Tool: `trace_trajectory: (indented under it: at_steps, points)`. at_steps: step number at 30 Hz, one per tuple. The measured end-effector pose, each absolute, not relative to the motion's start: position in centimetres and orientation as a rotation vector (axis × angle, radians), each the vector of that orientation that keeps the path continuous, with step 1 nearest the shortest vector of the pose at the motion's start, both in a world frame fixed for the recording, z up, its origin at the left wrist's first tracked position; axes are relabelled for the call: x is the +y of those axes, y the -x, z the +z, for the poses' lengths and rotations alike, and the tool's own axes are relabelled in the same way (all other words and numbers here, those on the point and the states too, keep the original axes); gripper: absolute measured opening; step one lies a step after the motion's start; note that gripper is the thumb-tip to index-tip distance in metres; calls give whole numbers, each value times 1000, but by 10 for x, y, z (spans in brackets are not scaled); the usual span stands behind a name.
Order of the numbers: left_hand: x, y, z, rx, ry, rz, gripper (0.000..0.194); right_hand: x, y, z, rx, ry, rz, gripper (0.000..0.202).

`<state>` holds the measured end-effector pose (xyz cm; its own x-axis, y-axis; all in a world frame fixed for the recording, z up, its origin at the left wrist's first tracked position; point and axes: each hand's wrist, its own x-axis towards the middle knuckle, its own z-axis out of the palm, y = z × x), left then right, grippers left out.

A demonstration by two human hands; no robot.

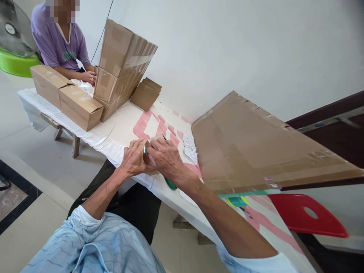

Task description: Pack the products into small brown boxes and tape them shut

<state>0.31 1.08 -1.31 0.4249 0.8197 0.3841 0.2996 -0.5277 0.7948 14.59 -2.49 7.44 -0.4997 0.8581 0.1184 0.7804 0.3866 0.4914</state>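
Note:
Near the table's front edge, my two hands work close together on a small brown cardboard box (149, 160), mostly covered by my fingers. My left hand (134, 157) is wrapped round its left side. Over its top and right side curls my right hand (165, 156), fingers bent. A shiny silvery bit (146, 147) shows between the hands; I cannot tell what it is. Under my right wrist a green round object (170, 184) is partly visible.
Long cardboard boxes (81, 108) and a tall box stack (122, 64) stand left. A large carton (256, 148) fills the right, near a white speckled pad (190, 147), green-yellow tape roll (237, 201) and red stool (307, 214). A person in purple (59, 45) sits across.

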Motion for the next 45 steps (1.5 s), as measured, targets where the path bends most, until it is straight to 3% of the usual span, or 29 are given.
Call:
trace_trajectory:
  at_steps: [26,45]
  points:
    - [5,-3,-6,930,-2044,1044,106,-23,-149,79,2490,-1490,588,25]
    - [2,-5,-8,959,-2078,1032,107,-15,-155,67,2577,-1445,665,24]
